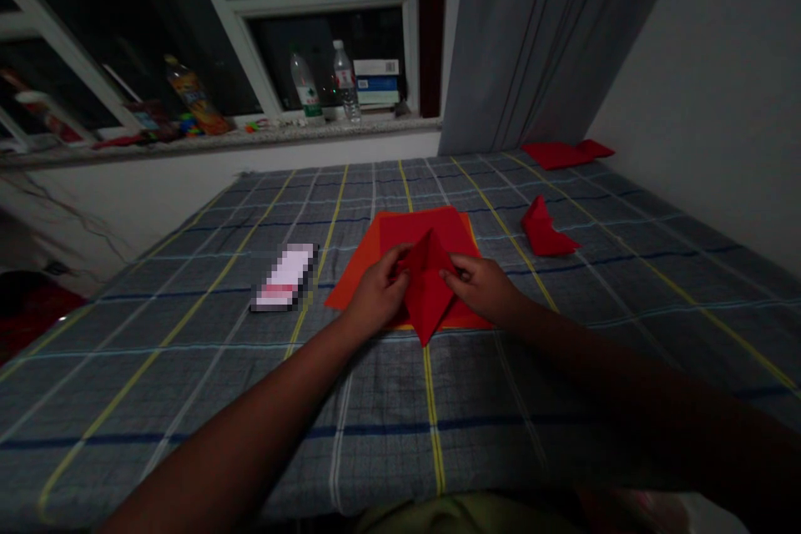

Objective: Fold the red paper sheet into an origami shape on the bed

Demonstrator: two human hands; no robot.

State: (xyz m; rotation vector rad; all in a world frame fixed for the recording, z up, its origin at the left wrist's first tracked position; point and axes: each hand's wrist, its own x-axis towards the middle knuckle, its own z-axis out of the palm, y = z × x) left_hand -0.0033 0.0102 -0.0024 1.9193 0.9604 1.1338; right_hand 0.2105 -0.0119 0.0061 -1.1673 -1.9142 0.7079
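A piece of folded red paper (427, 288), diamond-shaped with a point toward me, is held up between both hands. My left hand (380, 290) pinches its left corner, thumb on the near face. On the opposite corner, my right hand (481, 287) grips with thumb and fingers closed. Beneath lie flat sheets, a red sheet (431, 219) on top of an orange sheet (358, 267). To the right sits another folded red paper piece (546, 232), standing partly upright and apart from my hands.
A phone (284, 277) with a blurred-out screen lies left of the sheets on the checked cloth (250, 400). More red paper (563, 153) rests at the far right corner. Bottles (345, 83) and stacked books (378, 85) stand on the windowsill (375, 128) behind.
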